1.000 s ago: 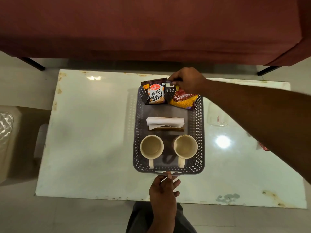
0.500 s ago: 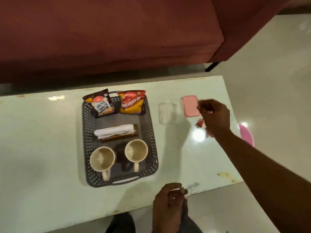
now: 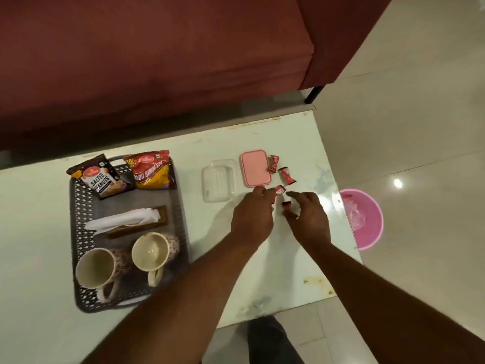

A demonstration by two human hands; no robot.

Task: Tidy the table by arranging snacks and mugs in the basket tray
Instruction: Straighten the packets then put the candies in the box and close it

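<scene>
While the small red sweet wrappers still lie loose on the pale surface (image 3: 275,271), the step in hand looks like gathering them: one red sweet (image 3: 279,190) sits at the fingertips of the left hand (image 3: 252,219), whose grip appears to be pinching it, though the contact is partly hidden; another dark-ended sweet (image 3: 286,204) lies just under the spread fingers of the right hand (image 3: 308,219), whose grip is apart and not closed on anything. Two more sweets, one (image 3: 286,176) just beyond the hands and one (image 3: 273,163) touching or just beside the pink lid (image 3: 256,168), rest further back. Next to the lid stands a clear plastic box (image 3: 218,179), empty as far as can be seen. Well to the left, the grey basket tray (image 3: 78,206) already holds the salted peanuts packet (image 3: 101,177) and the aloo bhujia sev packet (image 3: 152,169) at its far end, a white napkin (image 3: 123,219) over a brown bar (image 3: 136,228) in the middle, and two cream mugs, the near-left mug (image 3: 95,267) and the mug beside it (image 3: 151,252), at the near end. A pink bin (image 3: 367,232) stands on the floor beyond the surface's right edge. I judge the tray nearly filled; the next move calls for closing both grips on the sweets, then collecting the rest, likely into the clear box, before it joins the tray
</scene>
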